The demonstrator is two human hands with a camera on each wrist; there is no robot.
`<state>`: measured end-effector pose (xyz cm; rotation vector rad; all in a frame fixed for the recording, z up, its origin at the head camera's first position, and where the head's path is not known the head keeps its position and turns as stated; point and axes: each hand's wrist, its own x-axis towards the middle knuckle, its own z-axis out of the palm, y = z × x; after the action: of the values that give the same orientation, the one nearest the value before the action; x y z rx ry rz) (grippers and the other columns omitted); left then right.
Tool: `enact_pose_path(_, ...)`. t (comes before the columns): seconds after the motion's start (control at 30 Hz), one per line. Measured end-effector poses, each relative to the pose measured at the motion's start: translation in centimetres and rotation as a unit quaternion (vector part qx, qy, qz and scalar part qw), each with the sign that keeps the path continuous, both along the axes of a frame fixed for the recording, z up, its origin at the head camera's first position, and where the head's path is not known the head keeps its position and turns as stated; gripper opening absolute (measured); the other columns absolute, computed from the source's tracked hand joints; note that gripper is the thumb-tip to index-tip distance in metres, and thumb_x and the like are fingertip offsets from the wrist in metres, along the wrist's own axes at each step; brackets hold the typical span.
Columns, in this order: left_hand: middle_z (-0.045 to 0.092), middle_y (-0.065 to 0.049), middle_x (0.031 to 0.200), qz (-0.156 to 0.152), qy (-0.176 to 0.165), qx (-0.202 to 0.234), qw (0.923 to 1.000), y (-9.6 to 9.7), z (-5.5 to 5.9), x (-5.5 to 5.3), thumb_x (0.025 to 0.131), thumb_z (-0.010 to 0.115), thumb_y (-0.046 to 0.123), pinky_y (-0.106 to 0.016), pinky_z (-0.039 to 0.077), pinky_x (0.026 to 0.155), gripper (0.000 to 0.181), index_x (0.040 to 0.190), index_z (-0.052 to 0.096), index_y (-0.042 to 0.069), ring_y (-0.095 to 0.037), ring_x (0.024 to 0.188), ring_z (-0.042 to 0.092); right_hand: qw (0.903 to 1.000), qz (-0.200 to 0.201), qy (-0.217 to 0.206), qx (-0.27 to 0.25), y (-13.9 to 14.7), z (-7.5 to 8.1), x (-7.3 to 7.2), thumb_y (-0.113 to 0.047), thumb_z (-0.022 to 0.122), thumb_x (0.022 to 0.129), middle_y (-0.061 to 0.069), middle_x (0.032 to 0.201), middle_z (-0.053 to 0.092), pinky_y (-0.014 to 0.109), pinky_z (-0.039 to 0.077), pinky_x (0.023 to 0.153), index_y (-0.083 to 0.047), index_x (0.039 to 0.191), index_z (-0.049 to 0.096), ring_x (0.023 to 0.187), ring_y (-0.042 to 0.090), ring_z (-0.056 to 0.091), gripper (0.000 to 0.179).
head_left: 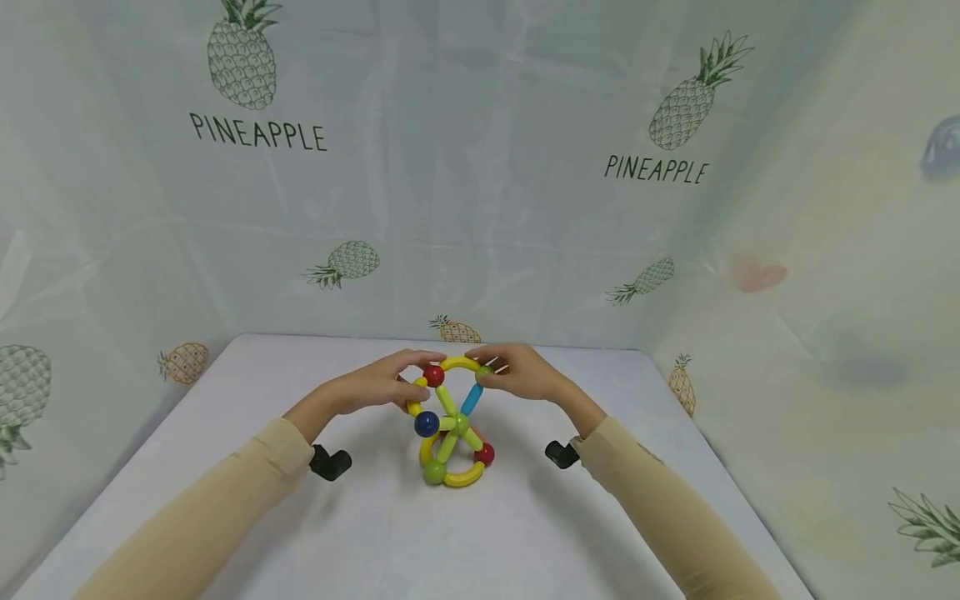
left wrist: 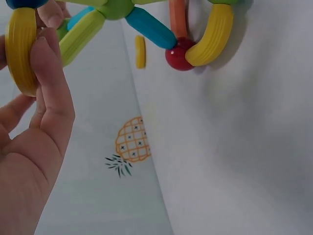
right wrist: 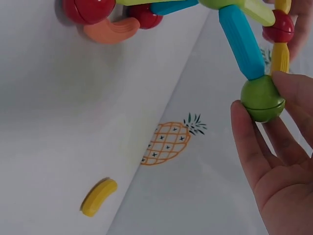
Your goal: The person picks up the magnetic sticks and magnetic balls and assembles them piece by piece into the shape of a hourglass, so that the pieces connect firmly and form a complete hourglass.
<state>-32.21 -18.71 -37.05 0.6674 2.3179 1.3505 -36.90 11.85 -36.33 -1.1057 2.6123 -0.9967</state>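
A ball-and-rod construction toy stands on the white table between both hands. Its lower ring has yellow curved rods and red and green balls; straight rods meet at a green ball in the middle. My left hand grips a yellow curved rod on the upper left, between a dark blue ball and a red ball. With thumb and fingers my right hand pinches a green ball at the upper right, where a blue rod and a yellow curved rod join.
A loose yellow curved rod lies on the table near its far edge; the head view does not show it. Pineapple-printed cloth hangs behind and beside the table. Black wrist camera parts stick out under the sleeves.
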Motion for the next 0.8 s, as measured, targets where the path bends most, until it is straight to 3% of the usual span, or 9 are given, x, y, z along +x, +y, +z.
enact_pose_path(0.33, 0.031, -0.011, 0.169, -0.012, -0.024, -0.004, 0.9996, -0.35, 0.28, 0.43, 0.097, 0.079, 0.037, -0.048, 0.058, 0.100, 0.085, 0.167, 0.032, 0.027, -0.026, 0.110, 0.071, 0.9999, -0.006, 0.014, 0.003, -0.76, 0.75, 0.25, -0.018, 0.074, 0.101, 0.008, 0.128, 0.074, 0.032, 0.061, 0.091, -0.014, 0.143, 0.068, 0.110, 0.021, 0.072, 0.042)
enact_pose_path(0.53, 0.031, -0.011, 0.168, -0.009, -0.030, -0.009, 0.9995, -0.29, 0.24, 0.50, 0.096, 0.080, 0.038, -0.047, 0.058, 0.100, 0.088, 0.167, 0.030, 0.030, -0.026, 0.107, 0.072, 0.9998, -0.005, 0.020, -0.006, -1.00, 0.89, 0.44, -0.019, 0.075, 0.101, 0.008, 0.125, 0.074, 0.033, 0.062, 0.091, -0.013, 0.141, 0.069, 0.108, 0.022, 0.072, 0.041)
enact_pose_path(0.8, 0.029, -0.008, 0.170, -0.022, -0.027, -0.017, 0.9993, -0.62, 0.26, 0.54, 0.096, 0.079, 0.040, -0.057, 0.052, 0.107, 0.088, 0.168, 0.028, 0.034, -0.027, 0.111, 0.070, 0.9998, -0.006, 0.009, -0.013, -0.69, 0.59, 0.60, -0.021, 0.074, 0.101, 0.008, 0.127, 0.073, 0.033, 0.061, 0.093, -0.014, 0.142, 0.068, 0.108, 0.019, 0.071, 0.042)
